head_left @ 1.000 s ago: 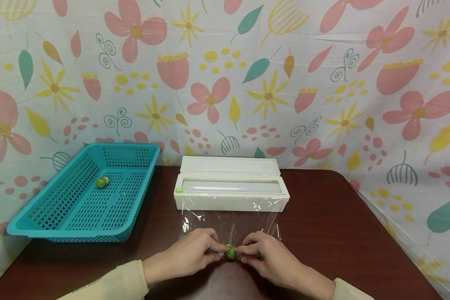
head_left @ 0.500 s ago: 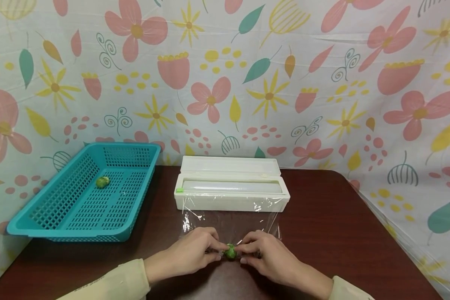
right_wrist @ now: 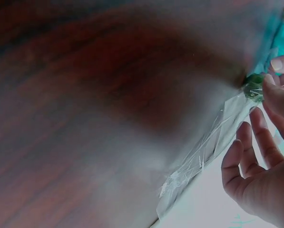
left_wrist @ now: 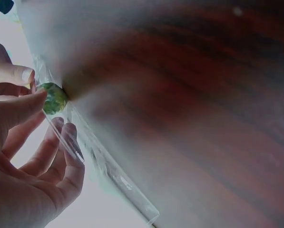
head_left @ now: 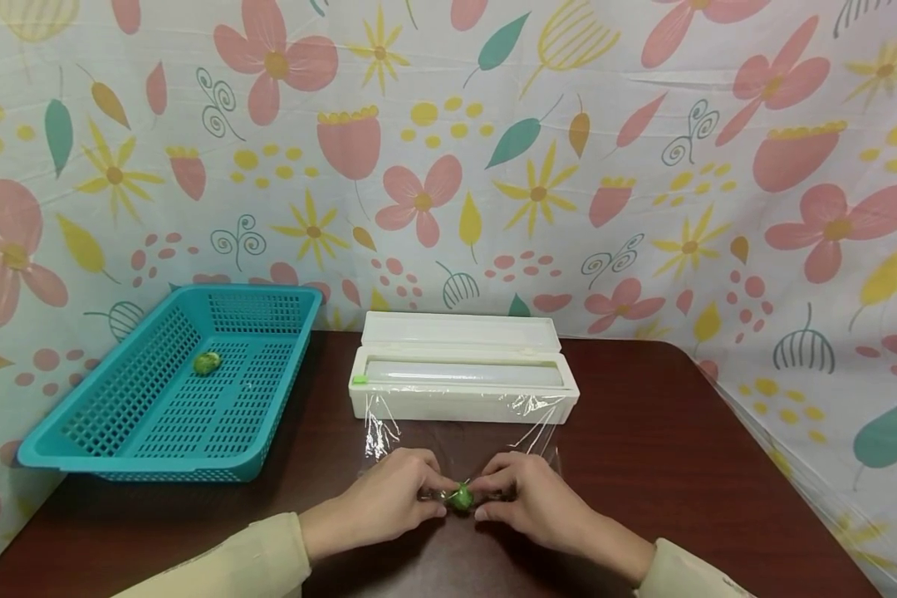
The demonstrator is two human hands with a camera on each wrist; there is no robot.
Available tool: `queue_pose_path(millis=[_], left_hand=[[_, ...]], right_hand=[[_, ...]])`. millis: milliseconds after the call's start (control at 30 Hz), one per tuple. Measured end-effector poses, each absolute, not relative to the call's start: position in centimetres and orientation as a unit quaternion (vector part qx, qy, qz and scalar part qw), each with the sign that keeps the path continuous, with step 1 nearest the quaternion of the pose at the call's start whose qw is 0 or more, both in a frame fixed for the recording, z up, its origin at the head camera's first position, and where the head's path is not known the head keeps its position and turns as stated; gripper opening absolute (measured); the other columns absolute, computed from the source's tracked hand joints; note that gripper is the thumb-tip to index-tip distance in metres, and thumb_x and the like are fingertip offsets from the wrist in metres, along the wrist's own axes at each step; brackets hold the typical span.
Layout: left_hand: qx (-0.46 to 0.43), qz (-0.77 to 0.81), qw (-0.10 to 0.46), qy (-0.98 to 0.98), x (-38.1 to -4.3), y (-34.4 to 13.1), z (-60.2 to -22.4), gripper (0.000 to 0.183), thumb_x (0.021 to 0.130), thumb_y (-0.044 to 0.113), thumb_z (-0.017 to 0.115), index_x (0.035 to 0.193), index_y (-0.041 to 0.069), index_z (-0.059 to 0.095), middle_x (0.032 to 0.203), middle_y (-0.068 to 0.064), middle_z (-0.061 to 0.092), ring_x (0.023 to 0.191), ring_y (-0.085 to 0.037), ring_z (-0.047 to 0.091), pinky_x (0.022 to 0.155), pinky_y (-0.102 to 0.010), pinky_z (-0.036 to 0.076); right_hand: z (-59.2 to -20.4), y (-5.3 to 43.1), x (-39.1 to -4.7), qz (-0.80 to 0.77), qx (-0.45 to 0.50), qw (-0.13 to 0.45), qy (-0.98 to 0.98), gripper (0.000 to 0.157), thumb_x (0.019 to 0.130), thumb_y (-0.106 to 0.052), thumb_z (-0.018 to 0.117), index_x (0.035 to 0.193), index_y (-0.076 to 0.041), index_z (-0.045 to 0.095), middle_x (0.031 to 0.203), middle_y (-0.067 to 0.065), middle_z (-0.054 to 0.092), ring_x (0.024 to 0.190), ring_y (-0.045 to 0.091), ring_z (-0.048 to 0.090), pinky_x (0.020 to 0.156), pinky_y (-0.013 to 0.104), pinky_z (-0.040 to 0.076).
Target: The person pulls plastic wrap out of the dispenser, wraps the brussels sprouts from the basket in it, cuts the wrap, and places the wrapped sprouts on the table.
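Observation:
A small round green vegetable [head_left: 461,498], mottled like a Brussels sprout, sits at the near end of a clear sheet of cling film [head_left: 448,440]. The sheet runs out of a white dispenser box [head_left: 463,405], whose lid stands raised behind a white roll [head_left: 463,373]. My left hand [head_left: 389,498] and right hand [head_left: 538,502] flank the vegetable, thumbs and forefingers pinching the film close against it. In the left wrist view, film strands cross the left hand's fingers [left_wrist: 68,142]. Loosely bent lower fingers [right_wrist: 244,147] of the right hand show in the right wrist view.
To the left stands a turquoise perforated basket [head_left: 284,390] with another small green-yellow vegetable [head_left: 207,363] inside. A green slider [head_left: 360,379] sits at the box's left end. The dark wooden table [head_left: 658,465] meets a flower-printed cloth [head_left: 643,166] behind.
Both hands have shifted slightly away from the body, the vegetable between them moving a little forward too. The film shows slacker, more wrinkled folds near the box. The basket's vegetable stays put.

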State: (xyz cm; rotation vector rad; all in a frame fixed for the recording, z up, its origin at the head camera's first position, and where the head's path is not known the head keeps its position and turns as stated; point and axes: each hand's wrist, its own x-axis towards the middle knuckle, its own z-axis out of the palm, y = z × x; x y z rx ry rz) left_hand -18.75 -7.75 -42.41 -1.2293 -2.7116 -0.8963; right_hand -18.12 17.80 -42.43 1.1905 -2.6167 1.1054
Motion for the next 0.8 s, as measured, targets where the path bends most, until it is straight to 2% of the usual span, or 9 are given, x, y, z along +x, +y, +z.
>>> queue_pose_path(millis=[167, 367, 533, 800], left_hand=[[-0.379, -0.301, 0.022, -0.875, -19.0, -7.3, -42.5, 0.028, 0.084, 0.009, 0.090, 0.112, 0.010, 0.084, 0.091, 0.005, 0.072, 0.076, 0.000, 0.061, 0.064, -0.014, 0.048], [-0.356, -0.332, 0.012, -0.873, -19.3, -6.8, -42.6, 0.022, 0.085, 0.003, 0.087, 0.106, 0.011, 0.085, 0.089, 0.005, 0.075, 0.073, 0.007, 0.061, 0.061, -0.014, 0.050], [-0.352, -0.334, 0.012, -0.874, -19.9, -6.6, -42.8, 0.021, 0.086, 0.000, 0.085, 0.102, 0.013, 0.086, 0.083, 0.008, 0.074, 0.067, 0.008, 0.058, 0.059, -0.014, 0.049], [-0.352, -0.313, 0.018, -0.882, -20.7, -6.4, -43.2, 0.020, 0.088, 0.002, 0.084, 0.103, 0.014, 0.086, 0.084, 0.009, 0.071, 0.074, 0.006, 0.059, 0.063, -0.015, 0.048]], right_hand=[[-42.4, 17.6, -18.5, 0.376, 0.364, 0.013, -0.852, 0.022, 0.083, -0.013, 0.091, 0.104, -0.015, 0.085, 0.095, -0.004, 0.073, 0.082, 0.007, 0.067, 0.065, 0.025, 0.056], [-42.8, 17.1, -19.2, 0.385, 0.355, 0.032, -0.851, 0.022, 0.081, -0.014, 0.093, 0.101, -0.013, 0.085, 0.092, -0.006, 0.074, 0.069, -0.002, 0.056, 0.056, 0.020, 0.050], [-43.0, 16.7, -19.6, 0.391, 0.334, 0.033, -0.857, 0.017, 0.082, -0.012, 0.092, 0.097, -0.012, 0.085, 0.089, -0.008, 0.075, 0.072, -0.001, 0.058, 0.058, 0.021, 0.050], [-43.1, 16.4, -20.2, 0.384, 0.325, 0.030, -0.864, 0.012, 0.085, -0.012, 0.089, 0.097, -0.015, 0.086, 0.089, -0.010, 0.076, 0.079, 0.001, 0.064, 0.065, 0.024, 0.053]])
